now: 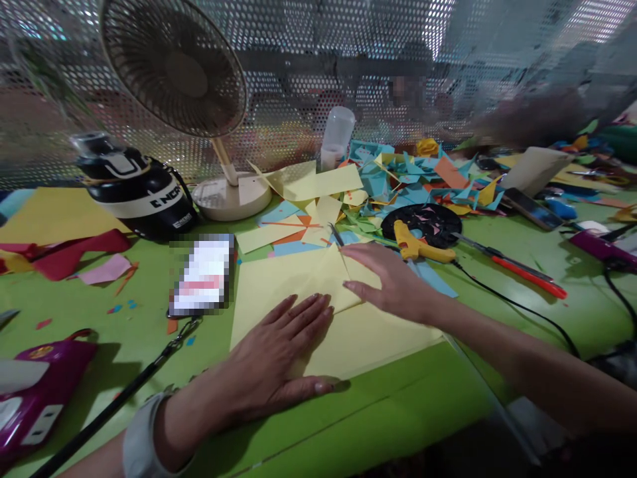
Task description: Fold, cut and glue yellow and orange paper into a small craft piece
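Note:
My left hand [283,352] lies flat with its fingers stretched out on a large sheet of pale yellow paper [263,279]. On the right side of the same sheet rests my right hand [383,279], its thumb and forefinger apart. Those fingertips touch a smaller folded piece of yellow paper [336,282] with a pointed top, which lies on the sheet. Under my right palm, part of the paper is hidden. A dark pointed tip [337,234] shows just beyond the right fingertips; its kind cannot be made out.
A phone [204,275] on a strap lies left of the sheet. Behind stand a fan [231,196] and a black bottle [144,199]. A yellow glue gun [423,247], a red-handled cutter [527,275] and heaped paper scraps [408,172] lie to the right and back.

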Action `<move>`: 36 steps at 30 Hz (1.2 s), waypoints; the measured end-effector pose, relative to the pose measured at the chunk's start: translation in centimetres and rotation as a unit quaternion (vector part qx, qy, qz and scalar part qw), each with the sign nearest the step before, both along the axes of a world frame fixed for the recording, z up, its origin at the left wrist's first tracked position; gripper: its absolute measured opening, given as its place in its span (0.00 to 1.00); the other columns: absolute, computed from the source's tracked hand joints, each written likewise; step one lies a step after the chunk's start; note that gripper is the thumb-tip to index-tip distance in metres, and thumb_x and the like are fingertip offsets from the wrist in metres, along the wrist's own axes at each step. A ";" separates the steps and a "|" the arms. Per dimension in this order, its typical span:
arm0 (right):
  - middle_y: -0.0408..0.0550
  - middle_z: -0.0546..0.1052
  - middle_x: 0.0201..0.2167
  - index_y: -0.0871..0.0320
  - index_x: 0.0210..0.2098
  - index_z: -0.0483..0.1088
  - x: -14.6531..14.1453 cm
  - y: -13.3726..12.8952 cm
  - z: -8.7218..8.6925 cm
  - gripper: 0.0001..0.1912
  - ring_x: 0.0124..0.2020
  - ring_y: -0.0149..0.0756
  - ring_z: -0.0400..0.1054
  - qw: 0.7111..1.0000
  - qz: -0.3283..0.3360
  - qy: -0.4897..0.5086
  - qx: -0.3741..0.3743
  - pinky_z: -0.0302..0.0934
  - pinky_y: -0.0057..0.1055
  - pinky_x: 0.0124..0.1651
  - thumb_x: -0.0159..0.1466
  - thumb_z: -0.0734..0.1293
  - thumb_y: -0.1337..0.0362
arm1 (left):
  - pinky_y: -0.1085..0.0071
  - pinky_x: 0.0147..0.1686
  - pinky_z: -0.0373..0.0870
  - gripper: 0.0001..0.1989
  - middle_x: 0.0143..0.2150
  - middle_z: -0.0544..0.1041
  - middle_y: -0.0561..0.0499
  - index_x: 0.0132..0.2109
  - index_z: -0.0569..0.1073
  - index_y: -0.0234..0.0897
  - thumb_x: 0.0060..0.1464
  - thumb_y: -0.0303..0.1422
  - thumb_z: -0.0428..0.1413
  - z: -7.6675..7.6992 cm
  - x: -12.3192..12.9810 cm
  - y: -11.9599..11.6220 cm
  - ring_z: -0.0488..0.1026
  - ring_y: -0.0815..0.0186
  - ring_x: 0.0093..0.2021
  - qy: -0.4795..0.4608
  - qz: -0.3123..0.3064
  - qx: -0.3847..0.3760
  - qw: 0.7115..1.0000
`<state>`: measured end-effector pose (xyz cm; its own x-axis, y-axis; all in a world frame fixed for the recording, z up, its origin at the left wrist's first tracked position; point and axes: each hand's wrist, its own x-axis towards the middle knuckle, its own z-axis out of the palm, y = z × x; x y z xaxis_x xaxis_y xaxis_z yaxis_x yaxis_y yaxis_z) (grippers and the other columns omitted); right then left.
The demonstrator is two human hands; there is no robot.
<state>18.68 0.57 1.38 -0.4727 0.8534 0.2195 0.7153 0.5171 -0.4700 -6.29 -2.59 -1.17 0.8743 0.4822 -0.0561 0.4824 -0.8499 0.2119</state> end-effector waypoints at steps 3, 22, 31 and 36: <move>0.64 0.54 0.66 0.70 0.63 0.55 -0.7 -1.5 0.6 0.38 0.68 0.47 0.43 0.979 0.168 -0.117 -0.016 0.41 0.45 0.67 0.65 0.59 0.47 | 0.54 0.67 0.34 0.43 0.70 0.43 0.42 0.69 0.39 0.34 0.58 0.57 0.41 -0.2 0.0 0.0 0.38 0.56 0.70 0.003 -0.001 0.003 1.000; 0.64 0.45 0.68 0.69 0.68 0.42 1.9 -5.1 -0.7 0.52 0.69 0.51 0.37 0.959 0.130 -0.243 -0.066 0.29 0.49 0.68 0.60 0.51 0.34 | 0.56 0.67 0.34 0.43 0.71 0.36 0.48 0.69 0.31 0.41 0.58 0.56 0.42 0.5 -4.3 -0.9 0.36 0.58 0.70 0.010 0.025 -0.033 0.999; 0.60 0.78 0.43 0.63 0.43 0.73 -2.4 -2.5 3.3 0.23 0.47 0.50 0.70 0.979 0.048 -0.196 -0.027 0.61 0.44 0.51 0.65 0.60 0.50 | 0.54 0.66 0.35 0.41 0.71 0.38 0.44 0.69 0.34 0.39 0.59 0.56 0.40 1.0 -5.5 -1.6 0.37 0.57 0.70 0.016 0.025 -0.017 0.999; 0.41 0.71 0.14 0.60 0.18 0.65 -7.4 0.5 2.4 0.17 0.17 0.28 0.67 0.898 0.013 -0.048 -0.437 0.62 0.25 0.24 0.61 0.67 0.59 | 0.56 0.66 0.35 0.42 0.71 0.38 0.43 0.69 0.35 0.38 0.59 0.56 0.41 1.2 -5.4 -1.6 0.37 0.58 0.70 0.016 0.025 -0.017 0.999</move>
<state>11.27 1.09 3.82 -0.4762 0.6686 -0.5712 0.7668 -0.0022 -0.6419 -11.66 -4.15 0.05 0.8460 0.5234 -0.1013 0.5321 -0.8168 0.2230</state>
